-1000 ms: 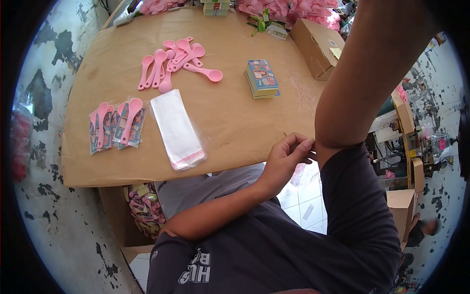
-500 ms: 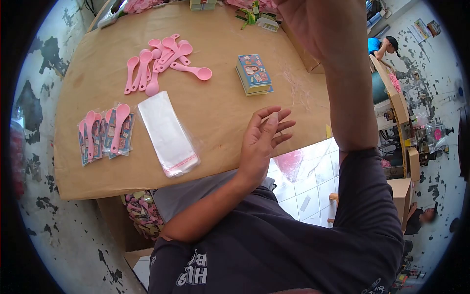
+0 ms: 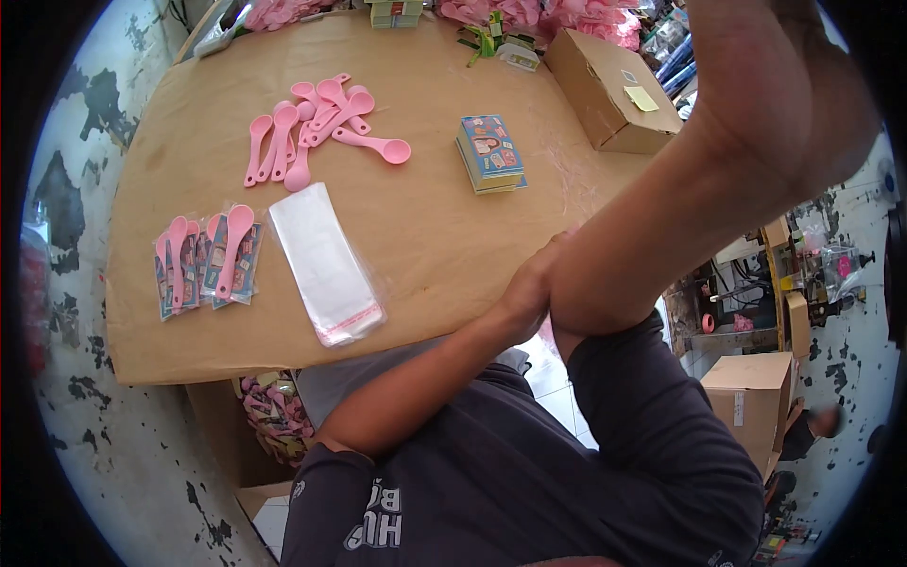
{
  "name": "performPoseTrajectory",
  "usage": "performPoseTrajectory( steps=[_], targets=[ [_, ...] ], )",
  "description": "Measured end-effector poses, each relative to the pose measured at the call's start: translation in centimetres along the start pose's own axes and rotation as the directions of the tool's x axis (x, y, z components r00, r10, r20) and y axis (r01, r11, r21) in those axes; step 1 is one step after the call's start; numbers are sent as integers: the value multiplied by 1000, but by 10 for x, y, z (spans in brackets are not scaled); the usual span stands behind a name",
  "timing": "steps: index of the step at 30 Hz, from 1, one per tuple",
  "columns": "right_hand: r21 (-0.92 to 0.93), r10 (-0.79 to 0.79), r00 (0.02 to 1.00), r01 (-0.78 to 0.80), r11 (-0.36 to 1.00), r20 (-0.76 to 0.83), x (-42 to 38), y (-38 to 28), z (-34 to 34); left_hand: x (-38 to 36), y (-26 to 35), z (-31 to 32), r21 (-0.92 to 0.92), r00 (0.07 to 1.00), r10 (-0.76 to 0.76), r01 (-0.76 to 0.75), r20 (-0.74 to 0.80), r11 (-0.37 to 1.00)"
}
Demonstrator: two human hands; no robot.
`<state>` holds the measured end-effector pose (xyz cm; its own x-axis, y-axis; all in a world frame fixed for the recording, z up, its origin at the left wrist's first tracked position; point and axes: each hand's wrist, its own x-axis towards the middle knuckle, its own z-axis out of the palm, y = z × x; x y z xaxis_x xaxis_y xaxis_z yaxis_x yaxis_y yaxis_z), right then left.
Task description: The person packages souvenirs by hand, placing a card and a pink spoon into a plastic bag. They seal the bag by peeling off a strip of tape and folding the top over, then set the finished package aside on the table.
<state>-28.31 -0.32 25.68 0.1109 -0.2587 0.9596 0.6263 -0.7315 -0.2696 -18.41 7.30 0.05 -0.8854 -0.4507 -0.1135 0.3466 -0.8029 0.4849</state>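
My left hand [image 3: 531, 291] rests against my bent right arm near the elbow, its fingers mostly hidden behind the arm. Raised close to the camera at the upper right, my right hand [image 3: 756, 71] is cut off by the frame, so its fingers do not show. Beyond my left hand lies a stack of printed cards [image 3: 491, 153] in blue and pink. A sheaf of clear plastic sleeves [image 3: 324, 265] is to the left. Loose pink measuring spoons [image 3: 331, 113] form a pile farther back. Several bagged spoons with cards [image 3: 231, 255] lie at the table's left.
Brown paper covers the table [image 3: 425, 246]. A cardboard box [image 3: 609, 94] stands at its back right, near pink plastic [image 3: 586, 21] and green strips [image 3: 487, 40]. Another carton [image 3: 751, 397] sits on the right. Under the table is a bag of wrapped pieces [image 3: 276, 416].
My left hand has moved from above the table edge onto my right arm. My right arm has swung outward to the right, uncovering the cardboard box. The spoons, cards and sleeves stay put.
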Motion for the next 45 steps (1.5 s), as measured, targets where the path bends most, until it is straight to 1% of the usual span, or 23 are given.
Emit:
performPoseTrajectory(
  steps=[4, 7, 9, 16, 18, 19, 21, 22, 23, 24, 26, 27, 28, 31, 33, 34, 35, 38, 40, 41, 42, 43, 45],
  targets=[
    [-32, -15, 1000, 15, 999, -21, 1, -3, 5, -4, 3, -19, 37, 987, -159, 159, -7, 987],
    [-23, 9, 1000, -10, 1000, -27, 8, -5, 5, -10, 6, -12, -102, 992, -126, 123, -21, 987],
    [2, 50, 998, -50, 999, -37, 4, -4, 8, -8, 7, -16, 92, 998, -54, 50, 39, 995],
    [167, 282, 959, -272, 948, -40, -60, 41, 39, -30, 25, 4, 147, 962, 140, -177, 233, 973],
    [210, 336, 941, -322, 923, -31, -80, 52, 43, -28, 34, -3, -250, 790, 331, -231, 516, 940],
    [199, 368, 929, -352, 914, -45, -90, 55, 48, -28, 43, 1, -279, 769, 331, -205, 546, 938],
    [68, 511, 842, -508, 859, -171, -104, 49, 73, -38, 39, -2, -375, 809, 375, -209, 452, 903],
    [-82, 548, 828, -558, 826, -121, -113, 46, 72, -40, 38, -5, -465, 847, 402, -217, 347, 858],
    [-109, 563, 817, -575, 811, -126, -125, 39, 62, -34, 44, -9, -605, 594, 595, -215, 542, 767],
    [-136, 577, 805, -592, 794, -135, -134, 29, 52, -38, 48, -15, -607, 595, 591, -207, 544, 767],
    [-108, 566, 780, -608, 786, -267, -131, 7, 33, -50, 59, -18, -60, 783, 469, -489, 409, 870],
    [-52, 471, 776, -539, 841, -420, -129, 0, 31, -46, 51, -15, -10, 819, 452, -480, 355, 877],
    [133, 504, 754, -498, 857, -421, -119, -13, 24, -42, 37, -14, -21, 823, 448, -471, 349, 882],
    [-72, 368, 885, -403, 913, -286, -83, -29, 18, -30, -10, -17, 414, 902, 101, -290, 420, 863],
    [-465, 350, 923, -382, 799, -157, -67, -35, 19, -33, -34, -20, 511, 858, -87, -216, 505, 832],
    [-464, 351, 924, -381, 800, -153, -70, -28, 22, -47, -30, -19, 637, 858, -168, -215, 485, 740],
    [-582, 429, 864, -497, 644, -263, -78, -14, 27, -54, -32, -28, 690, 837, -231, -218, 496, 690],
    [-772, 573, 607, -632, -74, -551, -118, 12, 16, -65, -6, -36, 850, 714, -484, -315, 505, 422],
    [-730, 532, 501, -440, -522, -682, -147, 9, 7, -74, -2, -48, 862, 697, -525, -293, 488, 413],
    [-734, 540, 497, -440, -517, -679, -163, 7, 3, -79, -8, -58, 815, 714, -457, -282, 530, 506],
    [-634, 493, 400, -528, -565, -772, -178, 5, -3, -83, -12, -67, 759, 731, -385, -273, 563, 592],
    [-518, 438, 291, -602, -607, -851, -187, 7, -4, -86, -11, -72, 765, 740, -394, -249, 546, 594],
    [-459, 385, 256, -584, -669, -887, -204, 16, -1, -91, -10, -77, 775, 752, -402, -223, 523, 591]
  ],
)
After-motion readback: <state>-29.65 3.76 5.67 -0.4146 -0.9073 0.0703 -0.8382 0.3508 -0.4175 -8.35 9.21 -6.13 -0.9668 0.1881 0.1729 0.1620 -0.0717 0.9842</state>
